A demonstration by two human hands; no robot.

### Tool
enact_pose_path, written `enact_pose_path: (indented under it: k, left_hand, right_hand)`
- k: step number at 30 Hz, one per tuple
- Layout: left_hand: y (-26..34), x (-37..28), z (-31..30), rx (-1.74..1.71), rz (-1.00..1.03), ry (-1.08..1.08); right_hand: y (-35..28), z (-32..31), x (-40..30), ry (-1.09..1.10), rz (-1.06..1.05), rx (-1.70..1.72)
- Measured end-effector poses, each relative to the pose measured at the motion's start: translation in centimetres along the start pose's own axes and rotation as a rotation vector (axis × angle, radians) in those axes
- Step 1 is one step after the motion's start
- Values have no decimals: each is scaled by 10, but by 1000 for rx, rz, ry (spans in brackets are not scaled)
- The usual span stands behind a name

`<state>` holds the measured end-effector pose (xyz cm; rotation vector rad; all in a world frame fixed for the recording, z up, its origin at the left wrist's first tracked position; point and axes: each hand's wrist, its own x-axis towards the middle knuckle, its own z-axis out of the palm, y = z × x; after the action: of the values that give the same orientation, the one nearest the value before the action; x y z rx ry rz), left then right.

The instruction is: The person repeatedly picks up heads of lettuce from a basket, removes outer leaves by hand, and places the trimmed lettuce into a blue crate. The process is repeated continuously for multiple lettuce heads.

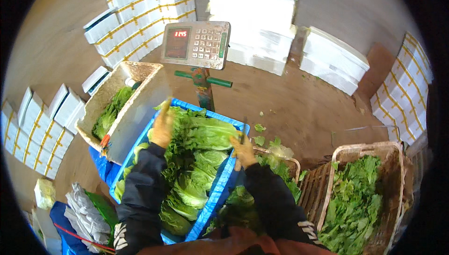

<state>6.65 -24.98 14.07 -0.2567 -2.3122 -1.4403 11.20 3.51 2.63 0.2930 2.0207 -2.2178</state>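
A blue plastic-lined crate [216, 192] in front of me holds several heads of leafy lettuce [212, 134], laid in rows. My left hand [163, 128] is over the crate's left side, beside the outer leaves; it is blurred, and its grip cannot be made out. At the right rim, my right hand [243, 152] grips a thin dark tool, apparently a knife [244, 126], pointing away from me. The fingertips of that hand are close to the end of the topmost lettuce head. Dark sleeves hide parts of the crate.
A weighing scale's display [195, 44] with lit red digits stands on a post [203, 90] beyond the crate. Left is a dirty white bin [140, 97] with lettuce; right, a slatted crate [333, 184] of loose leaves [354, 202]. White foam boxes [140, 20] are stacked around.
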Motion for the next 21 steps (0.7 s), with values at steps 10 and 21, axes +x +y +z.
enact_pose_path:
  k: [10,21]
  left_hand:
    - [-127,-29,163,317,314,-295]
    - [-27,-35,140,1182,287,-362]
  right_hand:
    - [24,-25,-74,240,-414,-544]
    - [49,-360,-435,1276,364,-968]
